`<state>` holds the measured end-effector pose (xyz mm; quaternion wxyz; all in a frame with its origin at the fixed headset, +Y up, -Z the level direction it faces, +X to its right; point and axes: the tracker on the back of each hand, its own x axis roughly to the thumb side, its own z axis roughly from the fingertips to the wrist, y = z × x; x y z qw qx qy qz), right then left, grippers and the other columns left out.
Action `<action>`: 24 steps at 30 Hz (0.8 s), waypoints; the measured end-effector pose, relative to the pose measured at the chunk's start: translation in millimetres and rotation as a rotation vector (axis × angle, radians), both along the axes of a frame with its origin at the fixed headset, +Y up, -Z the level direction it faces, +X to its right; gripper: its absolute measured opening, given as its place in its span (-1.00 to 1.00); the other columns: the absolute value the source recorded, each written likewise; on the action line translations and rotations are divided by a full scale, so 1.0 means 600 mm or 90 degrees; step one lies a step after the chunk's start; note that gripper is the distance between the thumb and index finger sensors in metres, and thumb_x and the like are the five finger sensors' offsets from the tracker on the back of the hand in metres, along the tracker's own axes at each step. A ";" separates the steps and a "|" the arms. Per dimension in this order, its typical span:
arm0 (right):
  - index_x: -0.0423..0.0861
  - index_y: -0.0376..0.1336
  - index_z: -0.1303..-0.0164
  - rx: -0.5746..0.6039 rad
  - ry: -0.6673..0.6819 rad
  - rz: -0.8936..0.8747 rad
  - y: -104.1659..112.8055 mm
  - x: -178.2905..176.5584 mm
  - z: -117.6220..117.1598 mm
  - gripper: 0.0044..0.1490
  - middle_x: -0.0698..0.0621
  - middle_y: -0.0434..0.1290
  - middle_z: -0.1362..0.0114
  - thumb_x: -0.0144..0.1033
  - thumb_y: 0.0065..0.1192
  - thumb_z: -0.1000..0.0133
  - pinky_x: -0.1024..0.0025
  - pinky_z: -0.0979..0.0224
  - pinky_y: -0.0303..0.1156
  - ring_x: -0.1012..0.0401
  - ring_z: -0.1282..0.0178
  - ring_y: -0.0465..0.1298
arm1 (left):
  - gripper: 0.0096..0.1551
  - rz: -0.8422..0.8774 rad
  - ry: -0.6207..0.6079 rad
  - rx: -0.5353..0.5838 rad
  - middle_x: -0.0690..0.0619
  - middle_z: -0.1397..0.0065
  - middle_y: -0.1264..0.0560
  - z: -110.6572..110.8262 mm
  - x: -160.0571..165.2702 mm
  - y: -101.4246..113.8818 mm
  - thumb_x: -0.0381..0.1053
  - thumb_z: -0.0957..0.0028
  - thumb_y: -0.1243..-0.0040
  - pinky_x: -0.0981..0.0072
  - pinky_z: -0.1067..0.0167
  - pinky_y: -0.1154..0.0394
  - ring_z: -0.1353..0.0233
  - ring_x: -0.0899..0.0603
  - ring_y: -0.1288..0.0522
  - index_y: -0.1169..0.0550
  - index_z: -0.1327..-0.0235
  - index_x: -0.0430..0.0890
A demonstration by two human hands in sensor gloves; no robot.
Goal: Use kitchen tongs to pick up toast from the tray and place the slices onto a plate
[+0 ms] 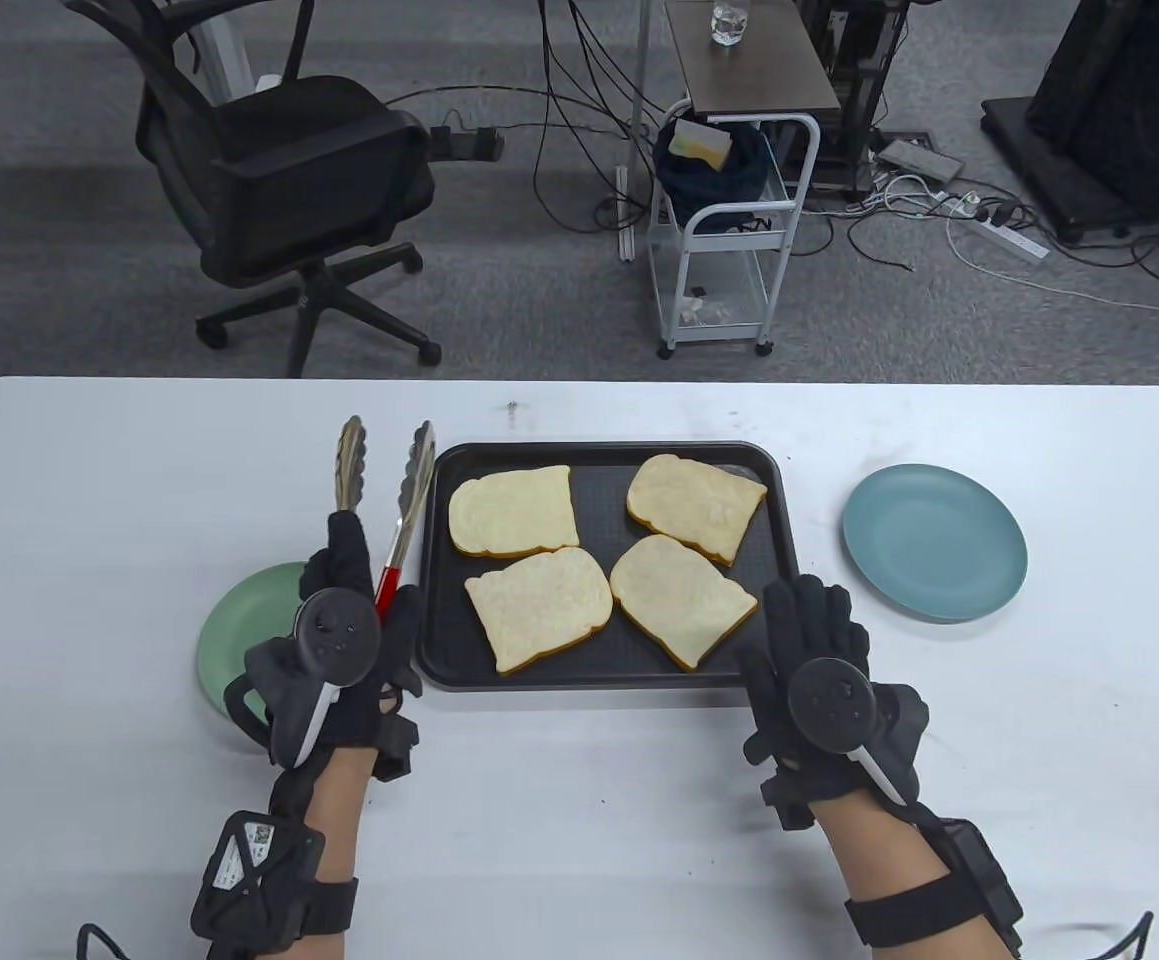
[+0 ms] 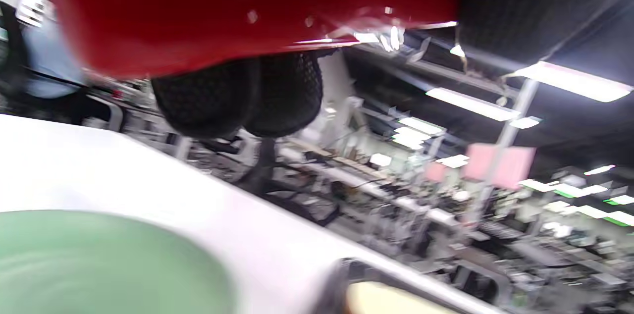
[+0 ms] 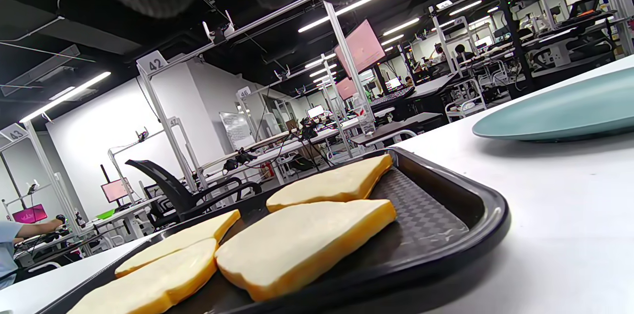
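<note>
Holding the red-handled metal kitchen tongs (image 1: 394, 520) by their handle end, the left grip (image 1: 344, 640) sits at the lower left of the table view, its gloved fingers curled round the red handle; the left wrist view confirms this, with the red handle filling the top of the frame above two fingertips (image 2: 237, 98). The tong arms are spread and point toward the top of the frame, lying just left of the black rectangular plastic tray (image 1: 607, 665). The right grip (image 1: 819, 665) rests at the tray's lower right corner with fingers relaxed and nothing in them.

Four pale slices of toast (image 1: 539, 605) lie flat on the tray, close together, the two lower ones nearly touching. The round blue-grey plate (image 1: 934, 542) stands to the right of the tray, apart from it; a round green plate (image 1: 239, 640) lies partly under the left hand.

The likely risks: flat slices give the tongs little edge to bite, so a tip may push a slice into its neighbour rather than lift it. A hard squeeze could tear or fold the bread. The tray may slide if nudged, unless the right hand steadies it. Carrying a slice across to the blue-grey plate is a long reach for the left hand, and a loose hold could drop it on the white tabletop (image 1: 1039, 800).
</note>
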<state>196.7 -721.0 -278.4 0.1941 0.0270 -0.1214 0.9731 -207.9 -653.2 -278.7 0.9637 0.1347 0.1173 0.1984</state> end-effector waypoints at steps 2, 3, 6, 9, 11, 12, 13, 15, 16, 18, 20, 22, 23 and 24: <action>0.02 0.00 -0.63 0.002 -0.002 -0.001 0.001 0.002 0.000 -0.14 -0.18 -0.01 -0.74 0.16 -0.10 -0.14 -0.17 -0.50 0.01 -0.17 -0.65 -0.05 | 0.09 0.056 -0.052 0.021 0.03 -0.60 -0.31 0.011 0.027 0.015 0.44 0.18 -0.30 0.15 0.15 -0.82 -0.14 -0.15 -0.73 0.09 -0.44 0.39; 0.02 0.00 -0.63 0.002 -0.003 -0.002 0.001 0.002 0.000 -0.14 -0.18 -0.01 -0.74 0.16 -0.10 -0.14 -0.18 -0.50 0.01 -0.17 -0.65 -0.05 | 0.12 0.082 -0.073 0.029 0.04 -0.59 -0.33 0.016 0.036 0.014 0.46 0.20 -0.32 0.17 0.18 -0.82 -0.12 -0.14 -0.74 0.08 -0.45 0.37; 0.02 0.00 -0.63 0.000 -0.006 -0.001 0.000 0.003 0.000 -0.14 -0.18 -0.01 -0.74 0.16 -0.10 -0.14 -0.17 -0.50 0.01 -0.17 -0.65 -0.05 | 0.22 0.145 -0.092 0.060 -0.08 -0.52 -0.40 0.026 0.057 -0.005 0.50 0.28 -0.38 0.20 0.18 -0.86 -0.06 -0.12 -0.78 0.02 -0.49 0.20; 0.02 0.00 -0.63 -0.005 -0.009 0.005 -0.003 0.004 -0.001 -0.14 -0.18 -0.01 -0.74 0.17 -0.09 -0.14 -0.18 -0.49 0.02 -0.17 -0.65 -0.04 | 0.24 0.163 -0.100 0.050 -0.05 -0.44 -0.47 0.029 0.064 -0.045 0.56 0.34 -0.38 0.25 0.19 -0.88 -0.04 -0.09 -0.80 -0.10 -0.48 0.09; 0.02 -0.01 -0.64 -0.008 -0.014 0.007 -0.004 0.006 -0.003 -0.12 -0.18 -0.01 -0.74 0.19 -0.08 -0.13 -0.18 -0.49 0.02 -0.18 -0.65 -0.04 | 0.20 0.163 -0.111 0.022 -0.05 -0.41 -0.49 0.028 0.063 -0.063 0.58 0.37 -0.37 0.25 0.19 -0.89 -0.03 -0.08 -0.81 -0.17 -0.43 0.07; 0.02 -0.01 -0.64 -0.009 -0.017 0.004 -0.005 0.007 -0.004 -0.11 -0.19 -0.01 -0.74 0.21 -0.07 -0.13 -0.18 -0.49 0.01 -0.18 -0.65 -0.05 | 0.18 0.166 -0.110 0.021 -0.05 -0.40 -0.49 0.029 0.062 -0.067 0.59 0.36 -0.36 0.26 0.20 -0.88 -0.02 -0.08 -0.81 -0.17 -0.42 0.07; 0.02 -0.02 -0.64 -0.011 -0.023 0.003 -0.006 0.010 -0.006 -0.10 -0.19 -0.01 -0.74 0.22 -0.06 -0.13 -0.18 -0.49 0.01 -0.18 -0.65 -0.05 | 0.18 0.171 -0.110 0.019 -0.05 -0.40 -0.48 0.032 0.061 -0.071 0.59 0.36 -0.36 0.24 0.20 -0.88 -0.02 -0.09 -0.81 -0.16 -0.41 0.07; 0.02 -0.04 -0.65 -0.021 -0.037 0.002 -0.009 0.016 -0.011 -0.07 -0.20 -0.02 -0.74 0.23 -0.03 -0.12 -0.19 -0.49 0.01 -0.19 -0.65 -0.06 | 0.16 0.164 -0.111 0.020 -0.06 -0.39 -0.48 0.036 0.059 -0.071 0.58 0.35 -0.35 0.23 0.23 -0.87 0.00 -0.10 -0.81 -0.15 -0.39 0.07; 0.01 -0.05 -0.65 -0.025 -0.045 0.000 -0.010 0.021 -0.014 -0.06 -0.20 -0.03 -0.75 0.24 -0.02 -0.12 -0.19 -0.49 0.01 -0.19 -0.65 -0.06 | 0.16 0.165 -0.114 0.022 -0.06 -0.39 -0.48 0.037 0.058 -0.071 0.59 0.35 -0.35 0.23 0.24 -0.87 0.00 -0.10 -0.82 -0.15 -0.38 0.08; 0.01 -0.09 -0.66 -0.037 -0.071 -0.019 -0.011 0.033 -0.025 -0.02 -0.21 -0.05 -0.75 0.26 0.01 -0.11 -0.20 -0.50 0.01 -0.20 -0.65 -0.07 | 0.15 0.177 -0.116 0.025 -0.07 -0.39 -0.49 0.040 0.057 -0.068 0.59 0.35 -0.35 0.21 0.26 -0.87 0.02 -0.11 -0.82 -0.16 -0.37 0.08; 0.01 -0.12 -0.66 -0.062 -0.107 -0.046 -0.008 0.053 -0.043 0.02 -0.21 -0.06 -0.75 0.28 0.03 -0.10 -0.19 -0.50 -0.01 -0.20 -0.65 -0.08 | 0.15 0.182 -0.117 0.032 -0.08 -0.40 -0.49 0.043 0.055 -0.064 0.59 0.35 -0.35 0.20 0.27 -0.87 0.04 -0.12 -0.82 -0.16 -0.37 0.08; 0.00 -0.12 -0.66 -0.078 -0.132 -0.083 -0.005 0.075 -0.061 0.06 -0.20 -0.06 -0.76 0.31 0.07 -0.08 -0.19 -0.51 -0.01 -0.19 -0.66 -0.08 | 0.15 0.195 -0.118 0.033 -0.09 -0.40 -0.49 0.045 0.051 -0.061 0.58 0.35 -0.35 0.20 0.28 -0.87 0.04 -0.12 -0.82 -0.15 -0.38 0.07; 0.01 -0.13 -0.66 -0.085 -0.151 -0.093 -0.003 0.088 -0.072 0.08 -0.20 -0.06 -0.76 0.33 0.08 -0.06 -0.19 -0.51 -0.01 -0.20 -0.66 -0.08 | 0.16 0.202 -0.119 0.034 -0.09 -0.40 -0.48 0.046 0.049 -0.060 0.58 0.35 -0.35 0.19 0.28 -0.86 0.04 -0.13 -0.82 -0.15 -0.38 0.07; 0.00 -0.14 -0.66 -0.096 -0.169 -0.096 0.000 0.100 -0.083 0.09 -0.21 -0.06 -0.76 0.34 0.09 -0.06 -0.19 -0.51 0.00 -0.20 -0.66 -0.08 | 0.15 0.204 -0.118 0.036 -0.10 -0.40 -0.48 0.046 0.048 -0.059 0.58 0.34 -0.35 0.19 0.28 -0.86 0.04 -0.13 -0.82 -0.15 -0.38 0.07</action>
